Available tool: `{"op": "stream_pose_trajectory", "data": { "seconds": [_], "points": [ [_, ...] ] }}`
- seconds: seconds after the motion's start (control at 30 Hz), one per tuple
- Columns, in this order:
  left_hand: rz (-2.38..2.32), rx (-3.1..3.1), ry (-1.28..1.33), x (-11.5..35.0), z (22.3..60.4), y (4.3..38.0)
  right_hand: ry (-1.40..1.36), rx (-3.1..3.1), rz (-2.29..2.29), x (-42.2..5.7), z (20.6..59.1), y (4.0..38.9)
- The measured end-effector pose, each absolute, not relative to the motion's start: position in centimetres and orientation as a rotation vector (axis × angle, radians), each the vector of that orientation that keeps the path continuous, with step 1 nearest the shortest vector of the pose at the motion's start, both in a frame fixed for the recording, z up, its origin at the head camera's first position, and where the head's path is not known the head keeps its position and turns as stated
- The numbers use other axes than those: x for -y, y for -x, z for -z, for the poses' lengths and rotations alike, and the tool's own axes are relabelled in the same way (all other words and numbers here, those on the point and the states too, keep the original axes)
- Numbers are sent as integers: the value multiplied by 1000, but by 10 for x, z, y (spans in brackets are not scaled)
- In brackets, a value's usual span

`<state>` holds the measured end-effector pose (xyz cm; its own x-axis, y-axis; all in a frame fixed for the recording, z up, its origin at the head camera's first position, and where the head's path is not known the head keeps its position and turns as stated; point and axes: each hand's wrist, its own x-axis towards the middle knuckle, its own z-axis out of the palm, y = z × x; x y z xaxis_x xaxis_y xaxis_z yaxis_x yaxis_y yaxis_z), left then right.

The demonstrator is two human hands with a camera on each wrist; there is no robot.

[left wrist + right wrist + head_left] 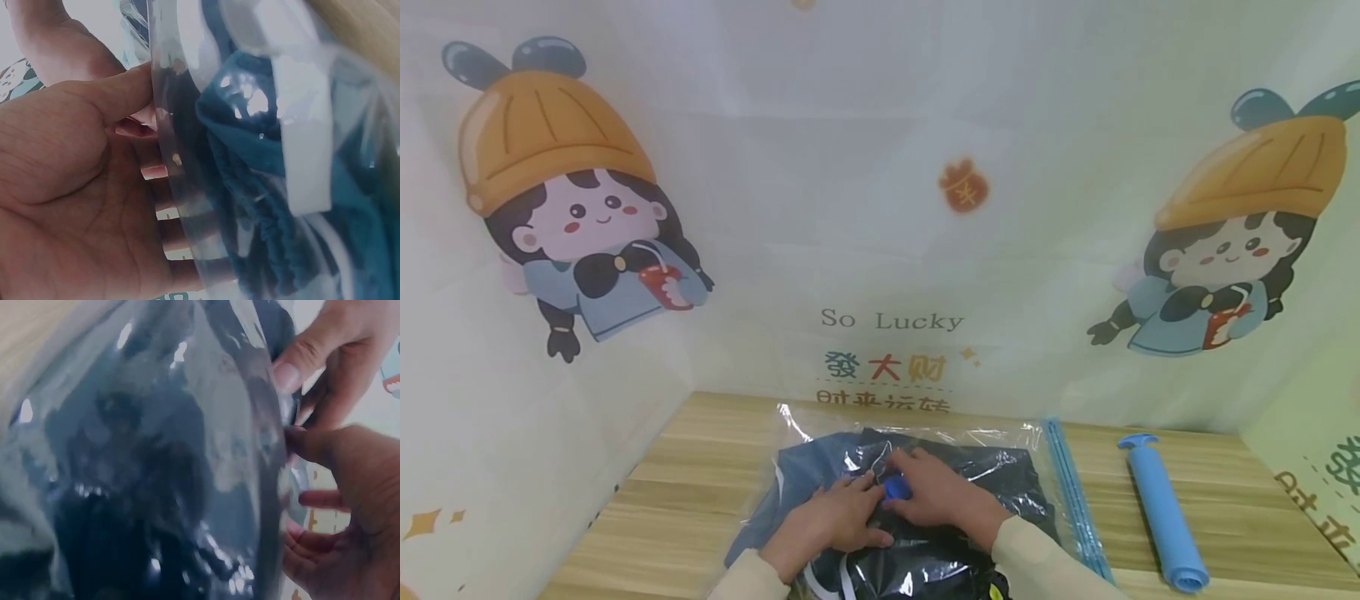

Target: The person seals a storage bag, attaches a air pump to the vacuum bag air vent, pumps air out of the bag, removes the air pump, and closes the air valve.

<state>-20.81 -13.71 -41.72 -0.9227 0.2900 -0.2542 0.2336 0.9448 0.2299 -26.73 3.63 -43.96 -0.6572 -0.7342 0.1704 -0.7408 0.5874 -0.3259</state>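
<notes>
A clear plastic storage bag (977, 437) lies on the table, packed with dark and blue clothes (816, 458). A round blue valve cap (896, 488) sits on its upper face. My left hand (842, 517) rests on the bag left of the cap, fingers spread and fairly straight, as the left wrist view also shows. From the other side my right hand (943, 492) lies on the film, its thumb just below the cap and its fingers above it. In the right wrist view the bag film (156, 456) bulges, shiny and creased, and hides the cap.
The bag's blue zip edge (1075, 500) runs along its right side. Farther right, a blue hand pump (1167, 512) lies on the wooden table (658, 483). A pale printed cloth (850, 167) with cartoon figures stands behind and on both sides.
</notes>
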Motion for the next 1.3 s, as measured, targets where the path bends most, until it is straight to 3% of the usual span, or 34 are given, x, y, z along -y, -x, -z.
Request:
{"op": "stream_pose_trajectory", "data": {
  "seconds": [0.27, 1.3],
  "points": [
    [-293, -2826, -408, 138, 417, 208, -1113, 2834, -492, -27, 440, 265],
    [-314, -2805, -394, 139, 418, 209, -1237, 2775, -324, -22, 439, 266]
  ]
}}
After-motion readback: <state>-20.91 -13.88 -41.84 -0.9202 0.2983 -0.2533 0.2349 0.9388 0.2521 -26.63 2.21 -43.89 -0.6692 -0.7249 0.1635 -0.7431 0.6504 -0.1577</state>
